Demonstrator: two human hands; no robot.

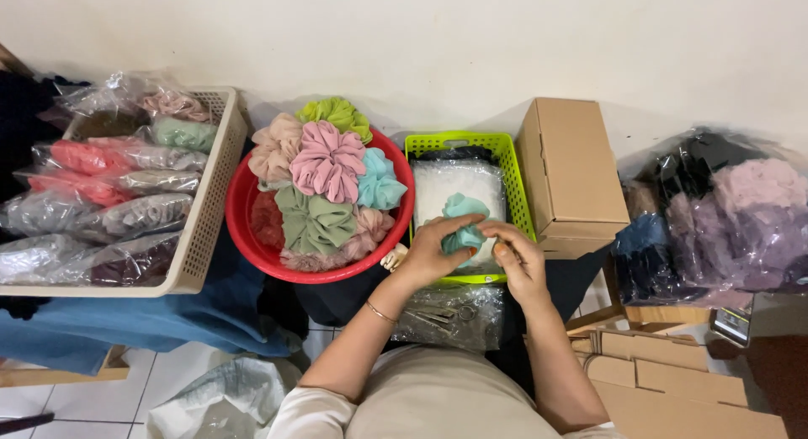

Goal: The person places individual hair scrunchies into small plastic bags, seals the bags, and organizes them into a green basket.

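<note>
A teal scrunchie (pixel 462 212) is held over the lime green basket (pixel 515 174). My left hand (pixel 431 252) grips it from the left, and my right hand (pixel 520 258) pinches it from the right. Clear plastic bags lie inside the basket under the scrunchie. Left of it, a red basin (pixel 244 228) is heaped with scrunchies (pixel 326 161) in pink, green, beige and light blue. A gold bracelet shows on my left wrist.
A beige basket (pixel 204 220) of bagged scrunchies stands far left. A closed cardboard box (pixel 568 171) sits right of the green basket. Bagged dark and lilac scrunchies (pixel 728 216) lie far right. Flat cardboard (pixel 673 388) rests at lower right, blue cloth (pixel 168 317) at lower left.
</note>
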